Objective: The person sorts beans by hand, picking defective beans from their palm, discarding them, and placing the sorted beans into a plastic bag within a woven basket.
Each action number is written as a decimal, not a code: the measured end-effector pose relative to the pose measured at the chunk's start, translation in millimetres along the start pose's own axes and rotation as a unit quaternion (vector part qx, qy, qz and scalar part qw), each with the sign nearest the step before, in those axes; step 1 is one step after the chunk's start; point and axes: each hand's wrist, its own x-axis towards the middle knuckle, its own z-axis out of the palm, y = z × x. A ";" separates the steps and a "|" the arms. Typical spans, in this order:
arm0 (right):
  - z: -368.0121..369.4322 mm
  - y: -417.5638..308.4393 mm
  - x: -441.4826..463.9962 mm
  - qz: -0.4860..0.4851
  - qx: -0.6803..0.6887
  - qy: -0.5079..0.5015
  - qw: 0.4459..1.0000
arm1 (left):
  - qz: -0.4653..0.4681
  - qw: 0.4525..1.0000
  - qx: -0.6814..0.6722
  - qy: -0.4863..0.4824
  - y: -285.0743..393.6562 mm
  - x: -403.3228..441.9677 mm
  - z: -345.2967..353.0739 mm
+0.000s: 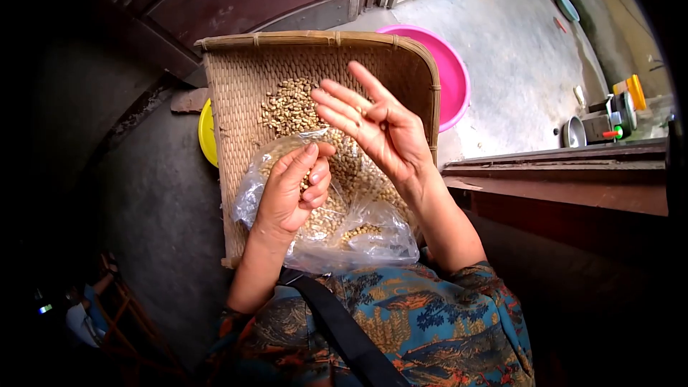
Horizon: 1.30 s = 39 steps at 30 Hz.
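Observation:
My left hand (295,185) is curled closed over the plastic bag, and a few small tan beans show between its fingers. My right hand (383,123) is raised above the basket with the palm up and fingers stretched out; the thumb bends across, and a small dark bit, perhaps a bean, lies at the fingers. Under both hands a clear plastic bag (315,254) holds many tan beans. A loose pile of beans (288,109) lies beyond the bag, on the floor of the woven bamboo basket (236,64).
A pink basin (453,75) sits behind the basket's right side, and a yellow basin edge (207,132) shows at its left. At right are a wooden ledge (559,172) and a metal bowl (574,132). Part of another person (89,312) appears at lower left.

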 end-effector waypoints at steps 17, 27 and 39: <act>-23.2 -7.4 -1.7 0.032 -0.059 0.013 0.998 | -0.008 0.996 -0.086 -0.032 -1.9 8.8 -19.2; -19.9 -3.3 -6.1 0.031 -0.024 -0.023 0.999 | -0.012 0.995 -0.099 -0.025 -2.1 9.3 -23.7; -13.8 -28.6 -13.9 -0.018 -0.050 -0.014 0.999 | -0.016 0.995 -0.097 -0.003 -1.1 11.2 -20.4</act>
